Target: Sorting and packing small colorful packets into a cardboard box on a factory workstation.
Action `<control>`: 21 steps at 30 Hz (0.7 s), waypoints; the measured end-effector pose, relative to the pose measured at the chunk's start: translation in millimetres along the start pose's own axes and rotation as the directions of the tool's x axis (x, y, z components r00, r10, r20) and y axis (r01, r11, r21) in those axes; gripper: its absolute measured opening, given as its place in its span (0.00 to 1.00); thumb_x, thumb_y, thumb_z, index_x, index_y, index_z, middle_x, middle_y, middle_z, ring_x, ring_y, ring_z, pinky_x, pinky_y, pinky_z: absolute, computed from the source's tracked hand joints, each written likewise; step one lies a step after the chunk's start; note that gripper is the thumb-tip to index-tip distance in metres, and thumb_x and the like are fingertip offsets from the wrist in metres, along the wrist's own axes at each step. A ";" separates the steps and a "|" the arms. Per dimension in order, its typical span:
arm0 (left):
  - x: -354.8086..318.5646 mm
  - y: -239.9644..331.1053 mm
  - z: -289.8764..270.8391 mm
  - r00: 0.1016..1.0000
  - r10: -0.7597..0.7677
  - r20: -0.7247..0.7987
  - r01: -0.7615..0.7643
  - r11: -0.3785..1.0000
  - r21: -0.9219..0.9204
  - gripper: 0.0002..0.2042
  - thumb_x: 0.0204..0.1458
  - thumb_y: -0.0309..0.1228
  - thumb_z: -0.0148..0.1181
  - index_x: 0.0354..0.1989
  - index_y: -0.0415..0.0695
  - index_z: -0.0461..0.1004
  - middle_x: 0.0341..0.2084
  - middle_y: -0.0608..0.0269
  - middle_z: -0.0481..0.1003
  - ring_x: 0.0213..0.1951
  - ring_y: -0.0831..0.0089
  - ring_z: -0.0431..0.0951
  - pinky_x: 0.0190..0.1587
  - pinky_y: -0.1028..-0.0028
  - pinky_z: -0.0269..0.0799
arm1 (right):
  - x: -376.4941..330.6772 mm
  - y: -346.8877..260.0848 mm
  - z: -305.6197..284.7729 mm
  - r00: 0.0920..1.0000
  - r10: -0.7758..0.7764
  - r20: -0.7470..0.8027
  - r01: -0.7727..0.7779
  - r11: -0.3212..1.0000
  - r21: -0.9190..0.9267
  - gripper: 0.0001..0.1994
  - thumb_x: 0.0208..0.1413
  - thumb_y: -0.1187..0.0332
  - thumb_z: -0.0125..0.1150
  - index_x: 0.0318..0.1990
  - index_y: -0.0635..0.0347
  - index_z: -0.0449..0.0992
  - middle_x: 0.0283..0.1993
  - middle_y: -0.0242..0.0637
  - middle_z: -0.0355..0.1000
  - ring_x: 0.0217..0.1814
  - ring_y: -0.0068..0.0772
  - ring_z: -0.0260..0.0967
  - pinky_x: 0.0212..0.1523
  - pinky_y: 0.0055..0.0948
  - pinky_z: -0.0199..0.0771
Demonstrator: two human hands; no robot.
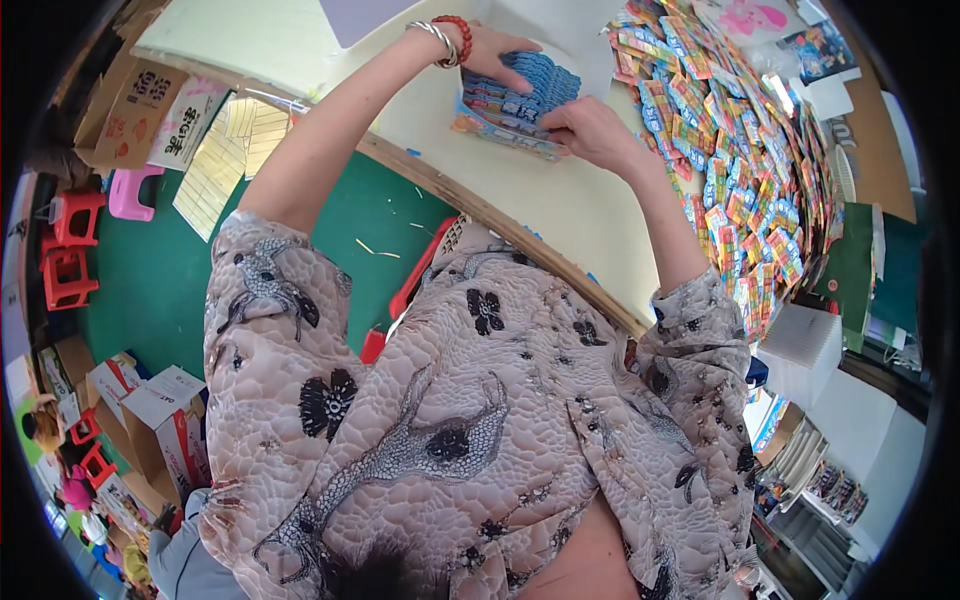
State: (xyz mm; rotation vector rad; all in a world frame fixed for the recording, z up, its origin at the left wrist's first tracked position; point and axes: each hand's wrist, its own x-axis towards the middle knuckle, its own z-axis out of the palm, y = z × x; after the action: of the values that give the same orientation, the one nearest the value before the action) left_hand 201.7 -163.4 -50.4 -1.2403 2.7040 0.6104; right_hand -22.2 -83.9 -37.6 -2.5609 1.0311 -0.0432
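A small printed cardboard box lies on the table at the top middle, filled with rows of blue-edged sachets. My left hand reaches over the box's left side, its fingers stretched out and resting on the sachets. At the near right corner of the box, my right hand has its fingers curled and closed on the box's edge, against the end of the sachet rows. Its fingertips are partly hidden.
A large heap of colourful sachets covers the table's right side. The table's wooden edge runs close to me. Cardboard boxes, red stools and a pink stool stand on the green floor at left.
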 end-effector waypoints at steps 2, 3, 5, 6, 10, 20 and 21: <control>6.3 1.3 4.1 1.000 -0.011 0.012 0.012 0.998 -0.055 0.40 0.44 0.66 0.52 0.65 0.62 0.53 0.53 0.57 0.71 0.54 0.58 0.72 0.60 0.63 0.59 | -5.6 3.5 3.4 0.995 -0.087 0.051 0.089 0.995 -0.051 0.11 0.45 0.72 0.59 0.39 0.54 0.79 0.29 0.42 0.75 0.33 0.44 0.72 0.36 0.39 0.71; 9.7 1.1 7.8 0.999 0.023 -0.030 -0.023 1.000 0.011 0.38 0.45 0.66 0.51 0.64 0.62 0.55 0.51 0.56 0.72 0.52 0.58 0.73 0.59 0.63 0.61 | -6.5 3.5 3.0 0.995 -0.085 0.050 0.088 0.995 -0.055 0.11 0.45 0.72 0.59 0.39 0.54 0.79 0.29 0.42 0.75 0.33 0.44 0.72 0.36 0.39 0.71; 12.9 -0.7 15.8 0.995 0.063 -0.072 -0.058 0.995 0.076 0.37 0.46 0.65 0.50 0.63 0.61 0.57 0.50 0.56 0.73 0.51 0.58 0.73 0.58 0.63 0.64 | -8.6 3.0 2.5 0.991 -0.042 0.126 0.050 0.997 -0.065 0.13 0.45 0.73 0.60 0.41 0.53 0.79 0.31 0.42 0.76 0.34 0.44 0.73 0.38 0.38 0.72; 14.6 0.2 15.4 0.992 0.076 -0.096 -0.069 0.995 0.075 0.36 0.47 0.66 0.49 0.62 0.61 0.59 0.49 0.57 0.74 0.51 0.57 0.74 0.57 0.63 0.65 | -9.1 3.1 -0.3 0.992 -0.037 0.124 0.046 0.996 -0.073 0.13 0.45 0.73 0.60 0.41 0.53 0.79 0.31 0.42 0.76 0.34 0.44 0.73 0.38 0.38 0.72; 12.6 18.7 12.6 0.997 -0.005 -0.072 0.007 0.999 0.032 0.36 0.48 0.68 0.43 0.60 0.59 0.62 0.48 0.55 0.74 0.50 0.57 0.74 0.57 0.64 0.65 | -11.5 -9.0 -8.5 0.978 0.071 0.198 -0.058 0.996 -0.071 0.12 0.48 0.76 0.56 0.42 0.59 0.77 0.34 0.46 0.75 0.35 0.48 0.71 0.37 0.37 0.71; -0.2 32.1 3.3 0.999 0.016 0.050 -0.026 0.975 0.219 0.62 0.27 0.73 0.58 0.69 0.49 0.41 0.61 0.49 0.59 0.61 0.51 0.61 0.63 0.61 0.54 | -15.7 4.2 7.2 0.883 0.142 -0.447 0.022 0.939 0.343 0.08 0.56 0.72 0.54 0.40 0.62 0.77 0.34 0.42 0.75 0.32 0.37 0.72 0.35 0.30 0.71; 0.1 36.6 0.9 0.997 0.029 0.070 -0.043 0.979 0.201 0.64 0.24 0.69 0.63 0.69 0.47 0.40 0.61 0.48 0.60 0.60 0.50 0.62 0.63 0.61 0.55 | -19.3 13.1 6.2 0.737 0.117 -0.665 0.025 0.980 0.199 0.11 0.53 0.67 0.58 0.42 0.61 0.76 0.37 0.44 0.75 0.38 0.39 0.74 0.38 0.32 0.72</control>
State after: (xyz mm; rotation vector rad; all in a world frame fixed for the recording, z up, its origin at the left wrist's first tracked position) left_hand 174.3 -141.7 -39.7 -1.1030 2.6593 0.3620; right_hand -44.0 -77.5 -45.8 -2.3538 1.2459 -1.0872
